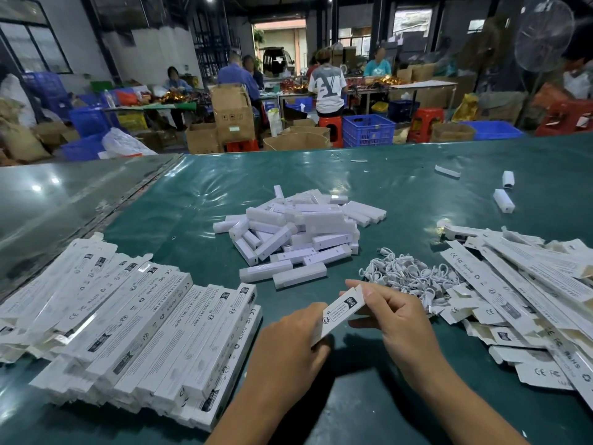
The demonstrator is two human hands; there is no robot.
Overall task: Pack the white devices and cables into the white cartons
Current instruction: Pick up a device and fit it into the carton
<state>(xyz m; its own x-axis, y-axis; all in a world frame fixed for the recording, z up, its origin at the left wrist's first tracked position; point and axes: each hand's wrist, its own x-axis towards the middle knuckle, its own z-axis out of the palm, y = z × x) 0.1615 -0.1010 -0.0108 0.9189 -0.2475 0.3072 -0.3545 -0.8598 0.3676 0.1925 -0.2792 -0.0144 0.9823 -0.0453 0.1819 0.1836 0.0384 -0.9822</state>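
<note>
Lying at the left of the green-covered table (417, 200), packed long white printed cartons (134, 326) sit stacked. Left hand (288, 345) and right hand (394, 313) both pinch one slim white printed carton (340, 311). Beyond: white rectangular devices (298, 232), coiled white cables (407, 271), then flat cartons (519, 284).

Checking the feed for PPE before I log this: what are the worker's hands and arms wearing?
Nothing shows on them. The left hand and right hand are bare, with no gloves, rings or watch in view. Both forearms are bare to the frame's bottom edge; no sleeve or cuff shows. Fingernails look short and unpainted.
</note>
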